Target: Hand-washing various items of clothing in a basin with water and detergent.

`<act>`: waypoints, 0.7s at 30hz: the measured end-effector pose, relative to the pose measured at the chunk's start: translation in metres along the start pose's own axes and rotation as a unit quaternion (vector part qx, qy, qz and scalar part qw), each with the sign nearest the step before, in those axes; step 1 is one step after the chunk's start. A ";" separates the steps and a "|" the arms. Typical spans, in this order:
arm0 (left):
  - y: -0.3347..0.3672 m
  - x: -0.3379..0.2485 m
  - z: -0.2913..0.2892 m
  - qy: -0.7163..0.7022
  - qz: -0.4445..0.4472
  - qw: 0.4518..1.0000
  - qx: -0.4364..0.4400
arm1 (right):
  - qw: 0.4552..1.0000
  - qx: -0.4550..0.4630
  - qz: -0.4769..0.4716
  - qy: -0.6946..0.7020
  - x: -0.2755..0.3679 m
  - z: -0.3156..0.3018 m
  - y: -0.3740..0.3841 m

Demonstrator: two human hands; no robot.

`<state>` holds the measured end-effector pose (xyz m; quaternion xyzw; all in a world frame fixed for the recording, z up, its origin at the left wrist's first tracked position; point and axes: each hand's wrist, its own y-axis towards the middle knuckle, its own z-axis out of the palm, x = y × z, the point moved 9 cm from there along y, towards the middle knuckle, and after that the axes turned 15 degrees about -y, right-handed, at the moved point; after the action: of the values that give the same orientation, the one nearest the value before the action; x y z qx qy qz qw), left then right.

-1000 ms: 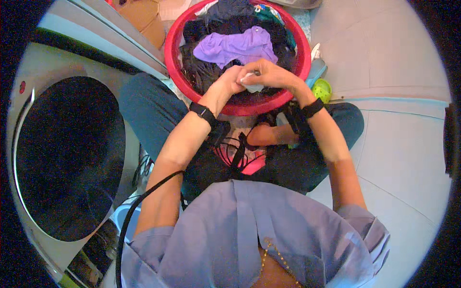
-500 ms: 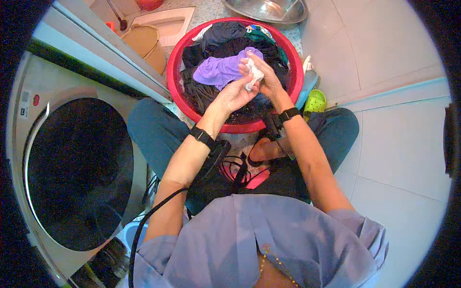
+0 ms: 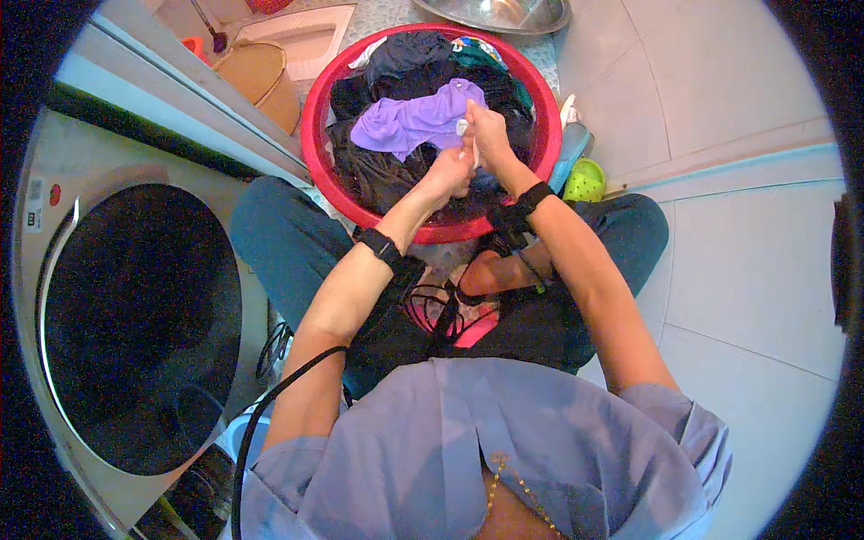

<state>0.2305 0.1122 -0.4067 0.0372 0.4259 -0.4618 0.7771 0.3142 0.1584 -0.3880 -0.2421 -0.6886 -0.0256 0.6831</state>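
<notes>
Over a large red basin (image 3: 315, 148), both of my hands are closed and pressed close together. My left hand (image 3: 452, 173) and my right hand (image 3: 489, 138) grip a small white cloth (image 3: 463, 127), mostly hidden inside the fingers. Just beyond them a purple garment (image 3: 400, 124) lies across the pile, apparently apart from my grip. Dark wet-looking clothes (image 3: 409, 58) fill the basin, with a green and white printed piece (image 3: 477, 54) at the far side.
A front-loading washing machine (image 3: 144, 328) stands at my left. Behind the basin are a tan bucket (image 3: 261, 81), a squat toilet (image 3: 301, 40) and a metal bowl (image 3: 504, 13). Green clogs (image 3: 585, 180) sit by the tiled wall on the right. A black cable (image 3: 288, 396) runs along my left arm.
My fingers have closed from a looser, more open hold into fists around the white cloth, covering most of it. The whole view has shifted slightly.
</notes>
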 end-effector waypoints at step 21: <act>-0.012 -0.011 -0.098 -0.137 0.125 0.928 -0.324 | 0.928 0.259 -0.046 0.264 0.129 -0.020 0.071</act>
<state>0.1579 0.1567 -0.4570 -0.2277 0.4337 -0.1987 0.8489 0.3656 0.2519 -0.2851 -0.0093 -0.4764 0.0599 0.8772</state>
